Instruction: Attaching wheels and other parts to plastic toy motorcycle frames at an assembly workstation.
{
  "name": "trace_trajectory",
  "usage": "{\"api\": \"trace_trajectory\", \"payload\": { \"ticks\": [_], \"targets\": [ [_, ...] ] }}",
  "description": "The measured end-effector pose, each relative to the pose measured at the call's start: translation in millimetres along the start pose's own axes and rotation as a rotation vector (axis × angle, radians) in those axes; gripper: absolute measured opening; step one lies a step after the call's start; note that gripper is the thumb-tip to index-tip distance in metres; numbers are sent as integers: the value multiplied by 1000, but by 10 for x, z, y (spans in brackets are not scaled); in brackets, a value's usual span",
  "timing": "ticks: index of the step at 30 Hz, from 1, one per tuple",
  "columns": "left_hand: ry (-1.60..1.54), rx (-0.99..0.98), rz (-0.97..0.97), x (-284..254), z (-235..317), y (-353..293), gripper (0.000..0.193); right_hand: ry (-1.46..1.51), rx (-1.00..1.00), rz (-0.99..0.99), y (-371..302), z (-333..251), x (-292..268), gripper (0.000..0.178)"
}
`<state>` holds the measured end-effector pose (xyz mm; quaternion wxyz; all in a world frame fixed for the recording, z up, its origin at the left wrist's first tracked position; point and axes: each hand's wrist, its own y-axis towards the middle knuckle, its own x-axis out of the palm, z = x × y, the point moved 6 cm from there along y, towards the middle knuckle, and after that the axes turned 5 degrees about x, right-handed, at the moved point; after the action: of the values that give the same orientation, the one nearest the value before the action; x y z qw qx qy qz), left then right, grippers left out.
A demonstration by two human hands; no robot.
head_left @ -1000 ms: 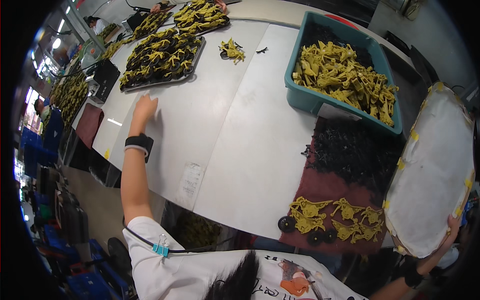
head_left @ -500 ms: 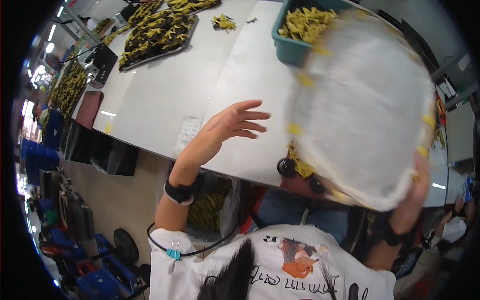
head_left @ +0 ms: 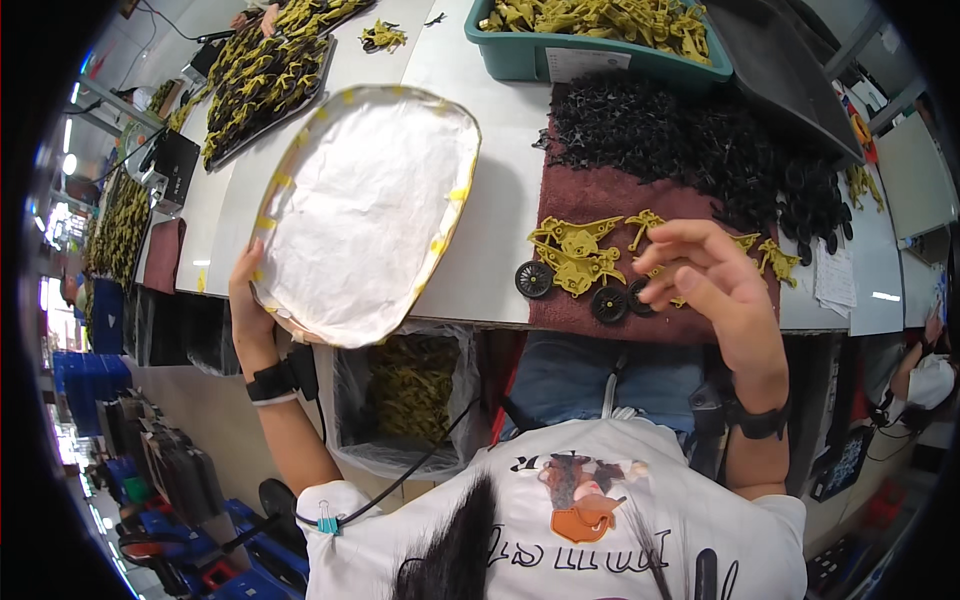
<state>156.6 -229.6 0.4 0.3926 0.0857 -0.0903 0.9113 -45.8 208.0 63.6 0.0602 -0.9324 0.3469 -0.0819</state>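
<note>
A white oval panel (head_left: 365,215) with a cardboard-coloured rim and yellow tape stands tilted above the left part of the table. My left hand (head_left: 250,290) grips its lower left edge, fingers partly hidden behind it. Over the dark red cloth (head_left: 665,318) hovers my right hand (head_left: 718,290), open, its fingers apart and slightly bent. Just below and beside those fingers lie yellow plastic motorbike parts (head_left: 575,255) and black spoked wheels (head_left: 533,279). The right hand covers some of these parts.
A heap of small black parts (head_left: 650,135) covers the cloth's far side. Behind it stands a teal bin (head_left: 515,62) of yellow parts, with a dark tray (head_left: 790,80) at its right. Assembled pieces fill a tray (head_left: 262,105) far left. A lined bin (head_left: 350,425) sits below the table edge.
The white panel has gone from the right side to the left, passing from my right hand to my left. The cloth, wheels and black heap are now uncovered; my right hand is free.
</note>
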Motion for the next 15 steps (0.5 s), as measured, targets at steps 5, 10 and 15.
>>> {"api": "trace_trajectory", "payload": {
  "ticks": [5,10,15],
  "targets": [
    [105,-42,75,3,-337,141,47,25,21,76,-117,142,-200,30],
    [597,-18,-211,-213,-117,734,41,-61,33,78,-190,156,-274,23],
    [1145,65,-239,-324,191,1271,34,-98,34,153,-286,134,-407,19]
  ]
}}
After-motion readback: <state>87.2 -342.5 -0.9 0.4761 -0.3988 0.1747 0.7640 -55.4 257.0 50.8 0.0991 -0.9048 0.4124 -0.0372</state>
